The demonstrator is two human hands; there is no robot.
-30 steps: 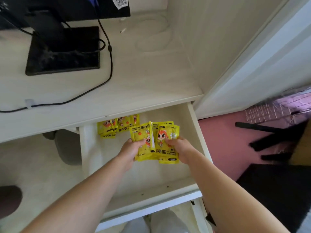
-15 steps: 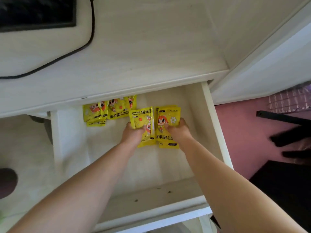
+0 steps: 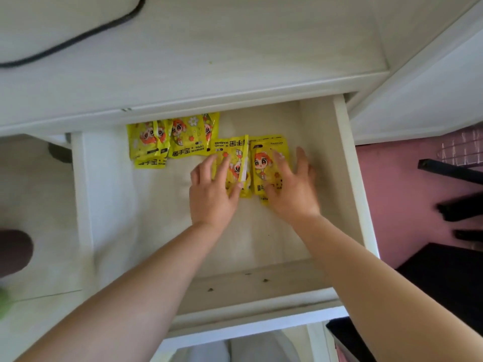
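Note:
An open white drawer (image 3: pixel 347 163) holds yellow hand-warmer packets printed with a cartoon figure. Several packets (image 3: pixel 172 138) lie overlapped at the back left, partly under the desk edge. Two more small stacks lie flat near the middle: one (image 3: pixel 232 150) under my left hand (image 3: pixel 211 190), one (image 3: pixel 266 158) under my right hand (image 3: pixel 292 189). Both hands lie with straight, spread fingers on top of their stacks, covering the lower halves of the packets.
The white desk top (image 3: pixel 235 56) overhangs the drawer's back, with a black cable (image 3: pixel 78 37) across its left corner. A white door or panel (image 3: pixel 431 82) stands at the right. Pink floor (image 3: pixel 397 199) and dark chair legs (image 3: pixel 454 176) lie right of the drawer.
Both hands lowered the two packet stacks onto the drawer bottom and their fingers straightened out over them. The view tilted down toward the drawer.

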